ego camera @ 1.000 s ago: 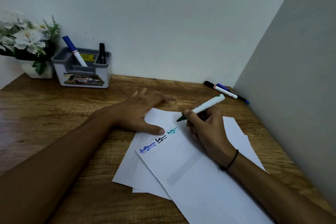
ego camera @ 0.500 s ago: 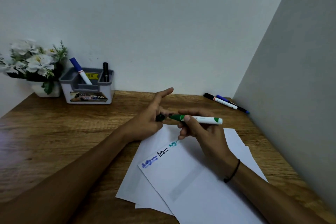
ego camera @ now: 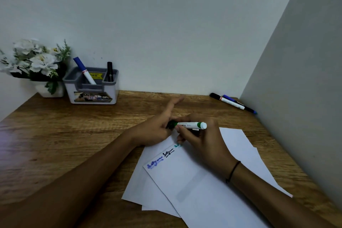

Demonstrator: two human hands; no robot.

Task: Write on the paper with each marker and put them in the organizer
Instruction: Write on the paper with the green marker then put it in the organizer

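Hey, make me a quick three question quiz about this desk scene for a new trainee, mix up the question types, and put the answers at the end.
1. True or false: the green marker is held by both hands above the paper.
2. How many markers stand in the organizer?
   A. none
   B. two
   C. four
3. Fill in: the two markers lying on the desk rest near the ____ wall.

Key
1. True: the right hand grips the barrel and the left hand is at the cap end.
2. B: the blue marker and the black marker.
3. Right: the black-capped marker lies beside the thin blue pen.
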